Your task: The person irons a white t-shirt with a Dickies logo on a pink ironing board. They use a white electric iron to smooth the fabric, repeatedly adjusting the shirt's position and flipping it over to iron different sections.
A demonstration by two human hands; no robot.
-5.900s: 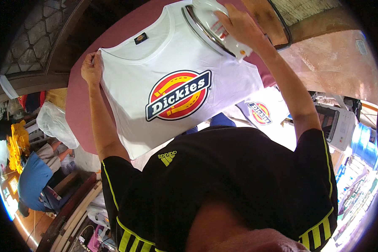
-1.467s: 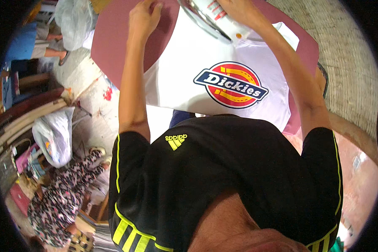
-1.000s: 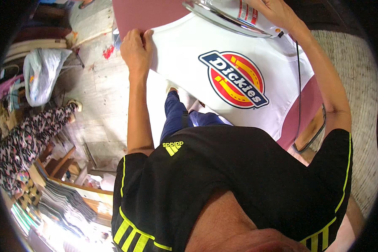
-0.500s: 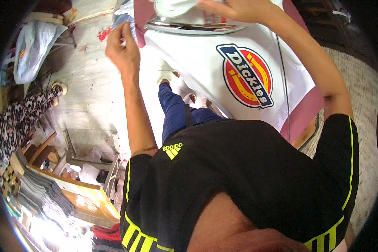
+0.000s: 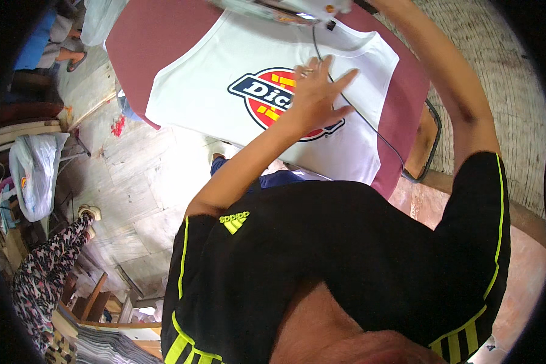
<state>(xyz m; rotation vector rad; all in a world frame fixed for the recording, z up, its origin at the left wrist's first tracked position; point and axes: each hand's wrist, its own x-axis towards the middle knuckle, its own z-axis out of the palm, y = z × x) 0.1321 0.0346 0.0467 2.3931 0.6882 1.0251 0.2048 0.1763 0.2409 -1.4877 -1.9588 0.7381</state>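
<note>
A white shirt (image 5: 188, 94) with a round red, yellow and dark blue print lies spread on a maroon-covered ironing board (image 5: 141, 37). My left hand (image 5: 324, 91) reaches across the print, fingers spread and holding nothing. It is close above or touching the shirt; I cannot tell which. At the top edge an iron (image 5: 276, 11) with a shiny metal base is smeared by motion and partly cut off. My right forearm runs up past the right side of the board, and its hand is beyond the frame. A dark cord (image 5: 370, 123) trails from the iron across the shirt.
A metal frame (image 5: 434, 142) juts out at the board's right end. To the left, plastic bags (image 5: 37, 173) hang beside a pale tiled floor. One person in patterned trousers (image 5: 51, 261) stands at left; another person's foot (image 5: 76, 60) shows farther off. Stacked grey cloth (image 5: 112, 346) lies lower left.
My left hand has swung right from beside the board to over the print, its fingers now spread. The iron has gone farther up, and my right hand has left the frame. The view has shifted.
</note>
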